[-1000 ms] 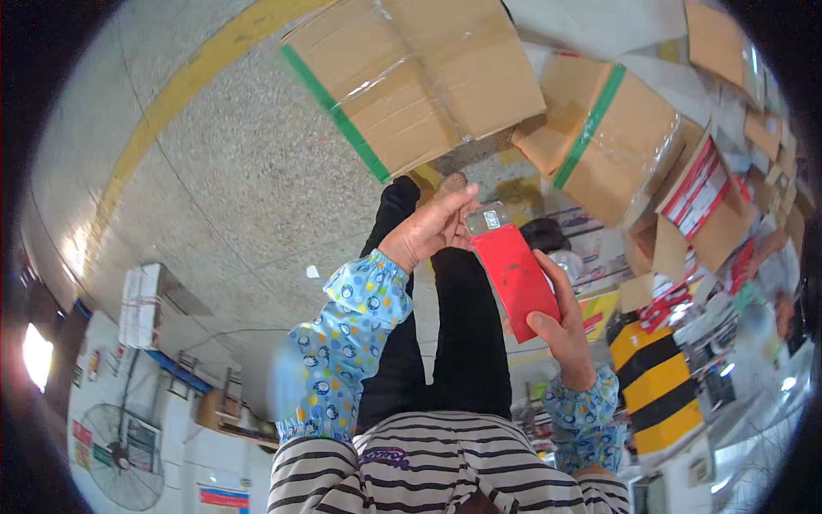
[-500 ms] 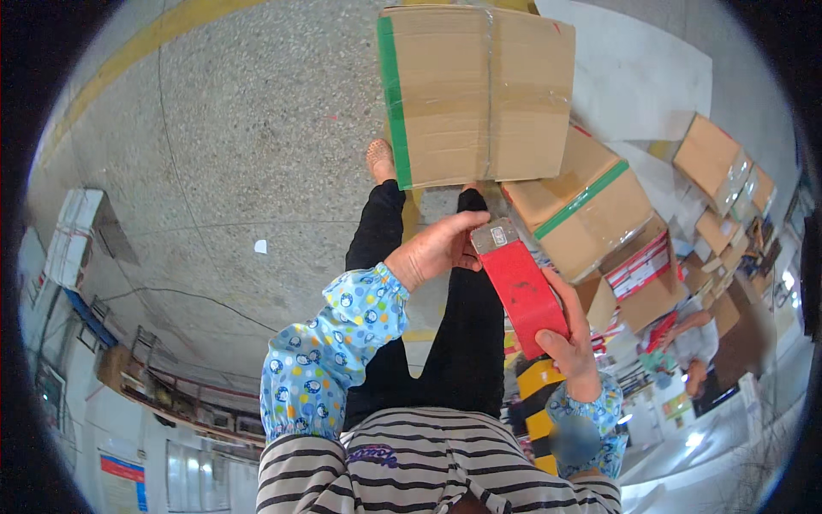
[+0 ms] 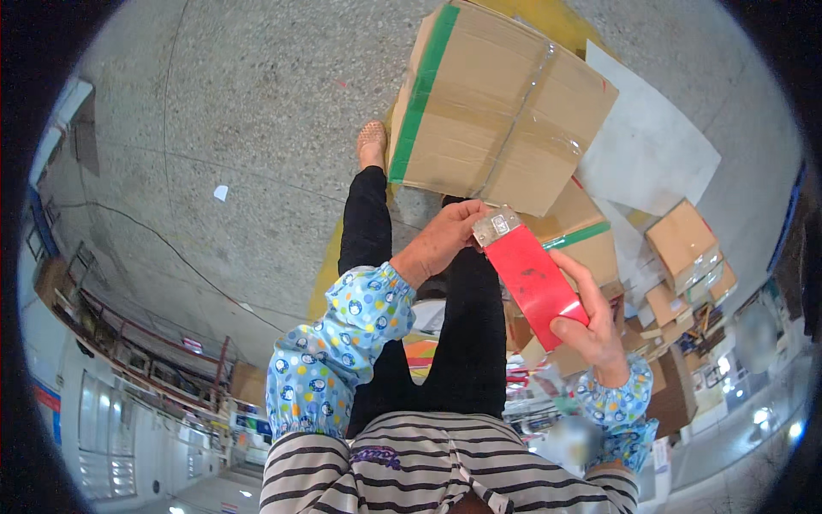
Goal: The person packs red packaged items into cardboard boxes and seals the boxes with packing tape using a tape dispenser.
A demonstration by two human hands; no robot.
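Two bare hands share one red oblong tool (image 3: pixel 538 278), held slantwise above the wearer's legs, its metal end (image 3: pixel 497 226) up toward the left and its other end down toward the right. The right grip (image 3: pixel 591 330) is firmly closed on the lower part, thumb laid over the red face and fingers along the far side. The left grip (image 3: pixel 441 244) meets the metal end at its left edge with bent fingers; whether it pinches that edge or only touches it I cannot tell, because the fingertips are partly hidden. Patterned blue sleeve covers (image 3: pixel 342 343) wrap both forearms over a striped shirt (image 3: pixel 402 454), with black trousers (image 3: pixel 475 343) below. Beyond the hands stands a large brown carton (image 3: pixel 484 98), a green tape band (image 3: pixel 425 90) along its left edge and a clear tape strip (image 3: pixel 516 128) down its top seam. As far as can be judged, that seam is already taped over; the tool is in hand but off the cardboard, with no tape visible between them, and what is left cannot be read from this view. Behind its lower right corner sits another green-banded carton (image 3: pixel 591 257), then a white sheet (image 3: pixel 655 141) on the speckled floor (image 3: pixel 257 94), and smaller boxes (image 3: pixel 681 238) farther right.
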